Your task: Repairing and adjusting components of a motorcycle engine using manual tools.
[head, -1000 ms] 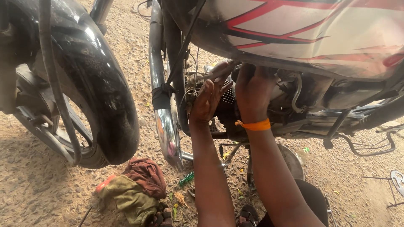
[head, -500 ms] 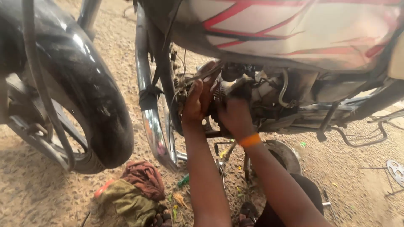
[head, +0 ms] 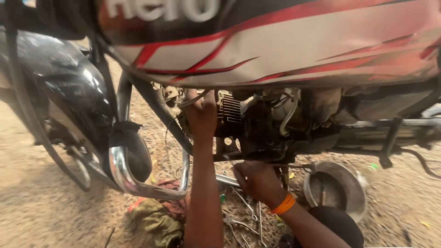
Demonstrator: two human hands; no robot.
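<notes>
A motorcycle fills the view, with its red and white fuel tank (head: 294, 46) on top and the dark finned engine (head: 248, 124) below. My left hand (head: 201, 115) is raised against the left side of the engine, by the fins and a loose cable. Its fingers curl out of sight. My right hand (head: 257, 180), with an orange band (head: 284, 204) at the wrist, is lower, just under the engine. The knuckles face me and the fingers are curled. What either hand holds is hidden.
A chrome crash bar (head: 133, 177) curves at the lower left in front of the black front mudguard (head: 69, 92). Several spanners (head: 243, 216) and crumpled rags (head: 156, 216) lie on the sandy ground. A round metal bowl (head: 337, 188) sits at the right.
The view has moved much closer to the engine. My right hand has come down from the engine top to below it. My left hand stays on the engine's left side.
</notes>
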